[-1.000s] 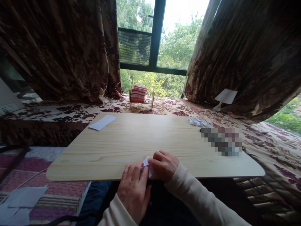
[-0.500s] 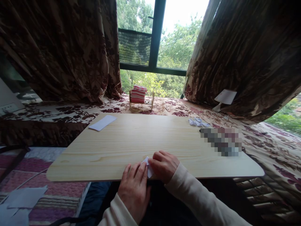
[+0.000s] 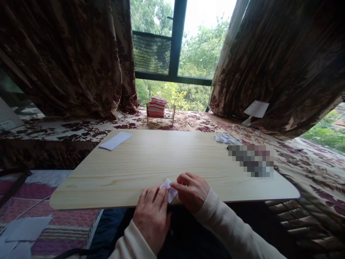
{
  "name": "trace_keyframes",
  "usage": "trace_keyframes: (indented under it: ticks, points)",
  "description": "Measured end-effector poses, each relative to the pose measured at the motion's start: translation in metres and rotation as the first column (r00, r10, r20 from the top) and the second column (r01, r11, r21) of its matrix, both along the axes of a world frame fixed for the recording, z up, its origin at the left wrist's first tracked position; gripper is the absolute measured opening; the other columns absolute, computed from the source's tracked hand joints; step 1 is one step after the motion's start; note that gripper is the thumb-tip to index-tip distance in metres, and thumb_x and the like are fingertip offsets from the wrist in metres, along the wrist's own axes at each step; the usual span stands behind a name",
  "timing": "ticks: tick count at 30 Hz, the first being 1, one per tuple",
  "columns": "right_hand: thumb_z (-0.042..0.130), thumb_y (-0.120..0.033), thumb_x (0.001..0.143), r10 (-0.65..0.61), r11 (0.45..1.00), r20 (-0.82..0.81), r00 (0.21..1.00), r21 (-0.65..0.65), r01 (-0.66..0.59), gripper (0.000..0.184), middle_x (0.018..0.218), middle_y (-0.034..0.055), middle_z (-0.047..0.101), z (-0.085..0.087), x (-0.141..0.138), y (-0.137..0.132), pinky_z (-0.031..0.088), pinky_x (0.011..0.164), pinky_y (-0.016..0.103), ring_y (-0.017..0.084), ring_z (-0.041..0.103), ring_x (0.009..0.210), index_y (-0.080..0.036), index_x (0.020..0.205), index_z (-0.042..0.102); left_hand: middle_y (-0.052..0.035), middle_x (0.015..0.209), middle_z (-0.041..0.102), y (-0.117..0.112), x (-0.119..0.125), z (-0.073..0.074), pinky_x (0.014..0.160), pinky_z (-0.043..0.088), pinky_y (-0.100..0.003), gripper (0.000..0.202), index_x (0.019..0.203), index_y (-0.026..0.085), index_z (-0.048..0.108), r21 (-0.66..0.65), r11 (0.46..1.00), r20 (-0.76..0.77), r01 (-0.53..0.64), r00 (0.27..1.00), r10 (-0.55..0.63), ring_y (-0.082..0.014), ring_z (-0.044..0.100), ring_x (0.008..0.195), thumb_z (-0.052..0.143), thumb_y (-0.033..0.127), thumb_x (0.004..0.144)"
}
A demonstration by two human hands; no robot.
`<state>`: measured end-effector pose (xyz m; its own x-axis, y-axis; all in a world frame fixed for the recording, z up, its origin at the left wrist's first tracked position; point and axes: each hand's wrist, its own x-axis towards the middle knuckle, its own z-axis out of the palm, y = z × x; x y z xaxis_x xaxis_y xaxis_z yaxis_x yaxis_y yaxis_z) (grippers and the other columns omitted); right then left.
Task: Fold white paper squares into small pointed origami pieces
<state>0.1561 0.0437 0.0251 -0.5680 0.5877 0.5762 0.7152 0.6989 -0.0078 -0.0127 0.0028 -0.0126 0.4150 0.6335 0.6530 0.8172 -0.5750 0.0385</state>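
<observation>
A small folded piece of white paper (image 3: 172, 195) lies at the near edge of the wooden table (image 3: 129, 162), with a pointed corner facing away from me. My left hand (image 3: 152, 216) rests on its left side, fingers stretched out and lying flat, fingertips pressing it to the tabletop. From the right, my right hand (image 3: 193, 192) meets the paper with curled fingers, thumb and index finger closed at its upper right edge. My fingers cover part of the paper, so its full shape is hidden.
A white paper stack (image 3: 115, 140) lies at the far left of the table. Several small folded paper pieces (image 3: 225, 138) sit far right, beside a pixelated patch (image 3: 252, 160). Beyond are a rack of striped cloths (image 3: 157, 108) and a white lamp (image 3: 256, 109). Loose paper sheets (image 3: 27, 230) lie lower left.
My right hand has shifted slightly right, off the paper's middle, and more of the folded paper shows between my hands. The left hand stays on it. The view has moved a little.
</observation>
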Motion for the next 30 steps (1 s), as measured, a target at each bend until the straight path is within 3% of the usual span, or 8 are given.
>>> trace_keyframes:
  ticks: [14,20,25,30]
  points:
    - [0.052,-0.013,0.068,-0.057,0.99,0.028,0.998,-0.131,0.06,0.017,0.07,0.0045,0.055,-0.004,-0.006,-0.006,0.031,0.055,0.026,0.015,0.043,0.064,-0.02,0.077,0.065,-0.0119,0.115,0.057,0.0,0.003,-0.004,0.094,0.03,-0.048,0.038,0.11,0.01,0.056,0.003,0.999,0.016,-0.038,0.999,0.038,-0.028,0.044,0.108,0.038,0.025,0.08]
    - [0.052,-0.013,0.069,-0.077,0.987,0.05,0.996,-0.135,0.083,0.015,0.071,0.0042,0.055,-0.004,-0.007,-0.007,0.032,0.056,0.026,0.015,0.043,0.064,-0.019,0.076,0.064,-0.0061,0.124,0.052,0.0,0.002,-0.001,0.094,0.029,-0.047,0.04,0.115,0.012,0.053,-0.026,1.0,-0.044,0.002,0.999,-0.003,-0.0273,0.042,0.108,0.038,0.021,0.079]
    - [0.051,-0.012,0.07,-0.077,0.987,0.049,0.996,-0.135,0.083,0.015,0.07,0.0037,0.054,-0.003,-0.007,-0.007,0.031,0.054,0.026,0.014,0.043,0.064,-0.019,0.073,0.064,-0.0085,0.114,0.058,0.005,0.006,0.001,0.09,0.033,-0.046,0.036,0.106,0.011,0.059,-0.022,0.999,-0.068,-0.037,0.997,0.035,-0.0269,0.046,0.101,0.041,0.022,0.076]
    - [0.051,-0.012,0.07,-0.061,0.986,0.044,0.997,-0.153,0.068,0.015,0.071,0.0036,0.053,-0.004,-0.006,-0.006,0.031,0.054,0.025,0.014,0.043,0.065,-0.02,0.075,0.064,-0.0093,0.098,0.064,0.008,0.004,0.017,0.1,0.02,-0.051,0.03,0.095,0.012,0.063,0.017,1.0,-0.091,-0.001,0.996,0.002,-0.0253,0.049,0.096,0.047,0.027,0.073]
